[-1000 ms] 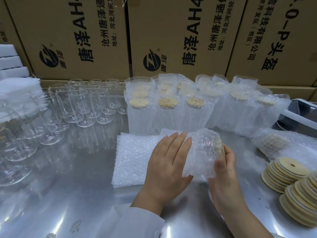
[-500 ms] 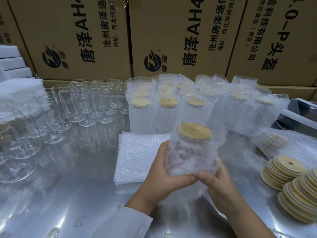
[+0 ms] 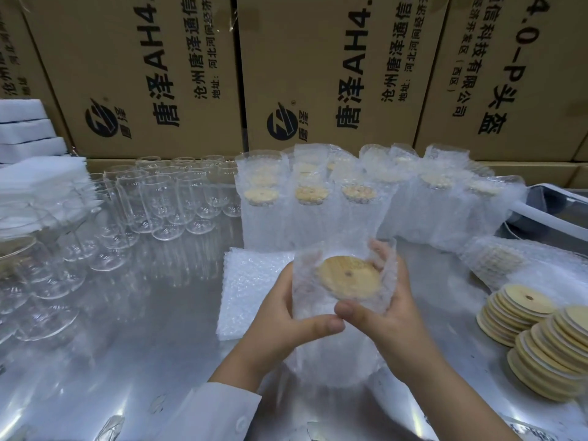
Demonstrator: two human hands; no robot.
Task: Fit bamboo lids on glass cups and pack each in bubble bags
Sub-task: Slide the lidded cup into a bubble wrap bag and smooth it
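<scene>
Half a second ago I held the clear bubble-wrap bag [image 3: 307, 281] farther out, with its top tipped away. Now it stands upright close in front of me, above the shiny steel table [image 3: 143, 345], and I look almost straight down into its open mouth. A second ago it lay on its side under my flat left palm. Inside it sits the clear glass cup [image 3: 331, 351], capped by the round bamboo lid [image 3: 350, 276] with its small centre hole. My left hand [image 3: 283, 316] and right hand [image 3: 385, 316] curl round the bag from either side. The thumbs almost meet on its near face, and my right fingertips [image 3: 380, 256] show through the far wall. Just behind my left hand lies the flat white pile of empty bubble bags [image 3: 251, 281]. Beyond it stands a cluster of packed bubble bags [image 3: 318, 202], each upright with a lidded cup inside. To the left, empty clear glass cups [image 3: 165, 198] stand crowded together, open and holding nothing. At my right, loose bamboo lids [image 3: 525, 310] lie in fanned stacks. Near them another bubble bag [image 3: 496, 259] lies on its side, and I cannot tell what it holds. Brown printed cardboard boxes [image 3: 143, 74] line the back.
</scene>
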